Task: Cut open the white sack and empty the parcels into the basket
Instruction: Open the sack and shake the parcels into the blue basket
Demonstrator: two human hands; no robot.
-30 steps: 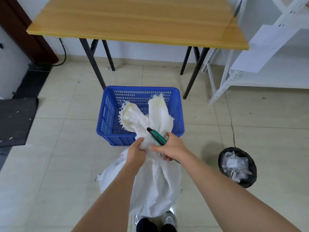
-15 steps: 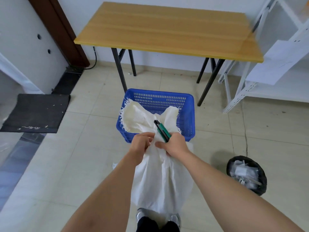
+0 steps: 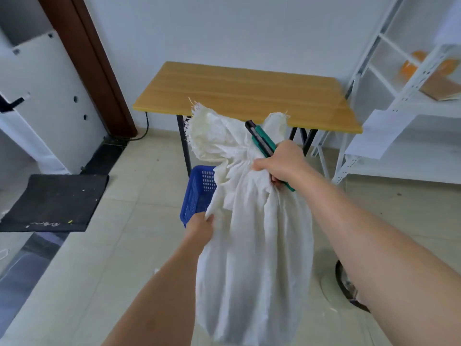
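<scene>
My right hand (image 3: 282, 163) clenches the gathered neck of the white woven sack (image 3: 252, 245) together with a green and black utility knife (image 3: 262, 141), whose tip points up past the frayed top. My left hand (image 3: 200, 228) pinches the sack's left edge lower down. The sack hangs between them, in front of the blue plastic basket (image 3: 199, 196) on the tiled floor (image 3: 112, 245)

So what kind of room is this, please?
Probably a small storeroom or parcel-sorting room, not a home: bare tiled floor, white metal shelving along the right wall, and a plain wooden table with a blue basket in front of it.
</scene>
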